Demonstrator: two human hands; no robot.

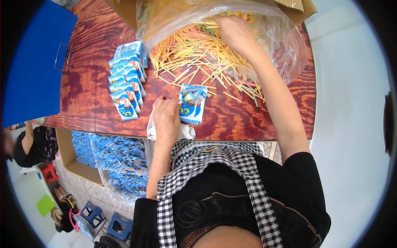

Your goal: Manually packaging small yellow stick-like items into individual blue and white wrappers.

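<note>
My left hand (166, 118) rests near the table's front edge, its fingers curled over a white cloth (187, 132). It is against the left side of a few overlapping blue-and-white packets (193, 104); what its fingers hold is hidden. Farther off, my right hand (236, 34) reaches into a heap of thin pastel sticks (194, 45), yellow, pink and green. Those fingers are bent together among the sticks, and their tips are covered. The sticks spill from a clear plastic bag (285, 45). Left of them lies an overlapping row of similar packets (125, 103).
Behind the bag stands a cardboard box (304, 8). A blue panel (37, 62) borders the reddish wood-grain table (89, 97) on the left. Below the table are bags of blue packets (122, 153) beside a carton (89, 173). Blue stools (120, 226) and another person (35, 144) are at lower left.
</note>
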